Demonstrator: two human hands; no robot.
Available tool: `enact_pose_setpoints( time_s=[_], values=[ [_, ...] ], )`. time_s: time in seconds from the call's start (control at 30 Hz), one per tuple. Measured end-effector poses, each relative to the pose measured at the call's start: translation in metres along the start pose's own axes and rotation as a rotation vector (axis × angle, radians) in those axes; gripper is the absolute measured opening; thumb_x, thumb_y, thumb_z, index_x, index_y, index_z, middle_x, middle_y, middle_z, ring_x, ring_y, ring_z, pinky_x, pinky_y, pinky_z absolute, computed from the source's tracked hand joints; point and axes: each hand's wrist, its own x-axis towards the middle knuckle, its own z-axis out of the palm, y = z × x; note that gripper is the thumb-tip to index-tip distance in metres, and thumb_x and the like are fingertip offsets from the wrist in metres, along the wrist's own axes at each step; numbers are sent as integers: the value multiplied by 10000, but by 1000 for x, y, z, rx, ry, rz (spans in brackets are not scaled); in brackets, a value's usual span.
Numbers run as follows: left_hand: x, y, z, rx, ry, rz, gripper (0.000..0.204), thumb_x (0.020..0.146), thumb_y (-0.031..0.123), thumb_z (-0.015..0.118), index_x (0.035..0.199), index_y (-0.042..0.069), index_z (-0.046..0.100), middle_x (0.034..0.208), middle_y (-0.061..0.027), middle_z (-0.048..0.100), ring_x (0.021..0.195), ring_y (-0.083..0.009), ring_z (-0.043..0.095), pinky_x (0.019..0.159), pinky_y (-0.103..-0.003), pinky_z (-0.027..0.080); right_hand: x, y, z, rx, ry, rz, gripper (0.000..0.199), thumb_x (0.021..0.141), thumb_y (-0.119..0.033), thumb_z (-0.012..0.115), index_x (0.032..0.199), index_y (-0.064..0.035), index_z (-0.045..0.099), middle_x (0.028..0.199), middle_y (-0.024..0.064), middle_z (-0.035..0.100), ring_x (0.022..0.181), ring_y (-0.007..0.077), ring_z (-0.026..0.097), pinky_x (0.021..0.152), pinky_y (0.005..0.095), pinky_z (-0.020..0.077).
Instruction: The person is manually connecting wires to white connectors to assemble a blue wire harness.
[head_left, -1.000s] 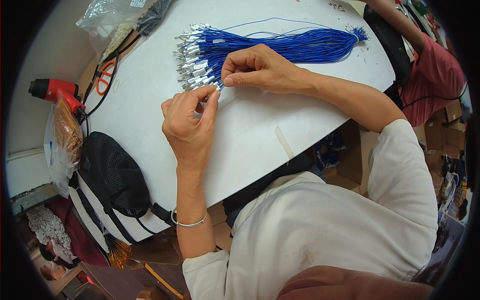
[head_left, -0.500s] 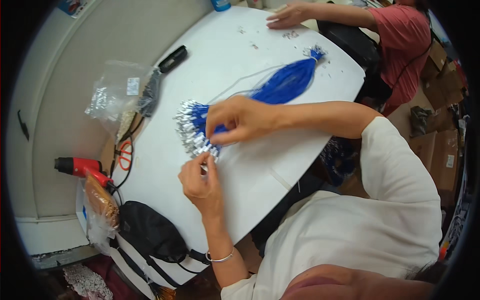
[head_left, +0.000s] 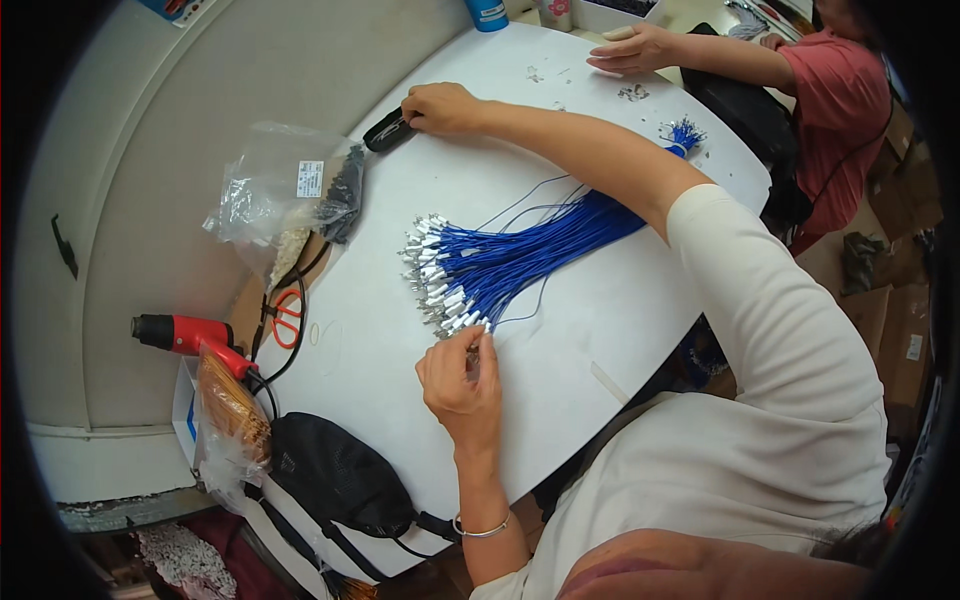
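A large bundle of blue cords [head_left: 545,237] lies across the white table, its white and silver tips [head_left: 437,275] fanned out on the left. The bundle's far end is tied near the table's right side. My left hand [head_left: 462,385] is closed in a pinch at the nearest tips, holding one blue cord by its end. Stretched over the table, my right hand [head_left: 440,107] has its fingers closed on the end of a black oblong case [head_left: 388,132] near the wall. My right arm passes above the bundle and hides part of it.
Left are a clear plastic bag [head_left: 265,190], orange-handled scissors [head_left: 288,318], a red heat gun [head_left: 190,333] and a black bag [head_left: 335,475]. A blue bottle [head_left: 487,14] stands at the far edge. Another person's hand [head_left: 632,50] rests at the far right.
My right hand has left the cord bundle and reached up to the black case. My left hand keeps its pinch at the tips. The whole view has shifted a little.
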Motion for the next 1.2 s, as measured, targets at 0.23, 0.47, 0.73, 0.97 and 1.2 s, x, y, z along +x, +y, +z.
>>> enact_pose_setpoints(
  time_s=[0.23, 0.47, 0.73, 0.97, 1.2],
  values=[
    [1, -3, 3, -35, -9, 10, 134, 762, 4, 728, 880, 53, 687, 701, -15, 597, 596, -147, 482, 734, -272, 426, 22, 2, -32, 805, -305, 492, 167, 918, -164, 596, 952, -16, 666, 753, 61, 558, 556, 172, 469, 506, 264, 400],
    [1, -1, 3, -56, -26, -1, 124, 762, 3, 728, 869, 49, 686, 698, -17, 592, 585, -147, 476, 730, -275, 426, 17, -6, -30, 906, -370, 927, 203, 955, -168, 558, 932, 14, 645, 680, 42, 470, 476, 91, 307, 405, 198, 247],
    [1, 3, -2, -80, -32, -24, 108, 770, 8, 720, 867, 41, 685, 701, -16, 591, 573, -151, 465, 712, -271, 429, 12, 6, -51, 1302, -27, 946, 246, 963, -182, 559, 932, 50, 638, 624, 30, 440, 465, 69, 293, 397, 185, 236],
    [3, 8, -5, -115, -49, -94, 83, 801, 15, 695, 881, 31, 679, 727, -16, 599, 581, -140, 462, 621, -252, 434, -77, 62, -74, 922, -28, 700, 266, 944, -210, 570, 973, 34, 671, 720, 70, 558, 520, 102, 416, 455, 186, 358],
    [5, 7, -4, -233, 17, -115, 99, 800, 20, 710, 895, 17, 682, 756, -17, 611, 610, -125, 484, 591, -234, 433, -151, 27, -107, 841, -153, 393, 240, 894, -200, 632, 996, 9, 691, 763, 73, 623, 570, 105, 489, 496, 206, 406]
  ],
)
